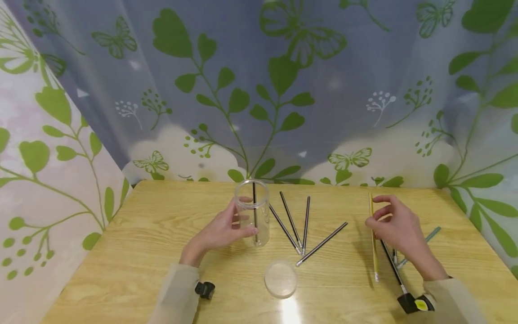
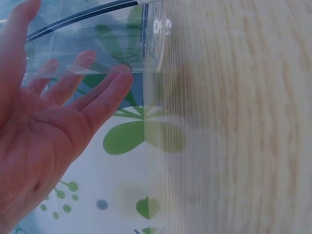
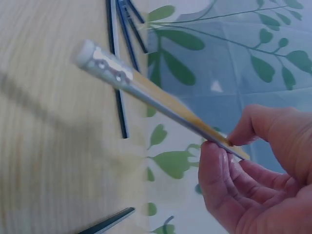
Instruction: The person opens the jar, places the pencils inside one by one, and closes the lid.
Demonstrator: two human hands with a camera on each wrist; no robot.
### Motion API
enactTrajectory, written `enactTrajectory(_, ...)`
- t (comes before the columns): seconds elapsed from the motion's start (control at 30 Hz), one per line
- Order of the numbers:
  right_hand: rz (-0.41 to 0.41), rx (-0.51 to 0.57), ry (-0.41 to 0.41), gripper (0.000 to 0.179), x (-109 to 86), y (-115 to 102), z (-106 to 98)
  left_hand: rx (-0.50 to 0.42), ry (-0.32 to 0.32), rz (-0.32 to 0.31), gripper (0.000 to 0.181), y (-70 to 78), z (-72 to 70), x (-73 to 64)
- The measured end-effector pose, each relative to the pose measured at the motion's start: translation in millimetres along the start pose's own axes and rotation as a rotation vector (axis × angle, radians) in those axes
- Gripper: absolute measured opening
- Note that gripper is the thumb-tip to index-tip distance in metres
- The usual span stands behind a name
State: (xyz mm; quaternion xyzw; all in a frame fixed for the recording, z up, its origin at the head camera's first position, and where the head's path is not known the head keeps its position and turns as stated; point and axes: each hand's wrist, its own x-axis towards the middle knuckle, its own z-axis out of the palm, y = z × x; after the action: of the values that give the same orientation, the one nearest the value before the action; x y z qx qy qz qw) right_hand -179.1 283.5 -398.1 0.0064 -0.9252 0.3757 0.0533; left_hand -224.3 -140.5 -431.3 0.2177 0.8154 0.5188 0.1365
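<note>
My left hand holds a clear plastic jar upright, thumb on the near side and fingers curved around the far side. One dark pencil stands inside the open jar. On the right, my right hand pinches a yellow pencil by its upper part between thumb and fingers. In the right wrist view the white eraser end points away from the hand, raised above the table. A round clear lid lies in front of the jar.
Several black-striped pencils lie fanned out on the wooden table, right of the jar. Under my right forearm lie another dark pencil and a teal one. A leaf-patterned curtain hangs along the back edge.
</note>
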Motion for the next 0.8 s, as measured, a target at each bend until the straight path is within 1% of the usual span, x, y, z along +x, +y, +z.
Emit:
enactTrajectory(0.2, -0.034, 0.122, 0.082, 0.057, -0.5, -11, -5, -0.003, 0.001, 0.012, 0.077, -0.7, -0.9, -0.1)
enactTrajectory(0.3, -0.039, 0.156, 0.108, 0.060, 0.9, -16, -7, -0.004, 0.001, 0.022, 0.077, -0.4, -1.8, 0.1)
enactTrajectory(0.43, -0.044, 0.202, 0.120, 0.064, 3.5, -22, -10, -0.013, -0.006, 0.028, 0.076, -0.9, -2.5, 0.6)
enactTrajectory(0.67, -0.072, 0.323, 0.131, 0.070, 8.1, -32, -14, -0.022, -0.007, 0.025, 0.075, 0.3, -1.4, -0.1)
enactTrajectory(0.8, -0.083, 0.360, 0.145, 0.074, 9.8, -36, -15, -0.016, -0.009, 0.021, 0.074, 1.0, -0.9, -0.2)
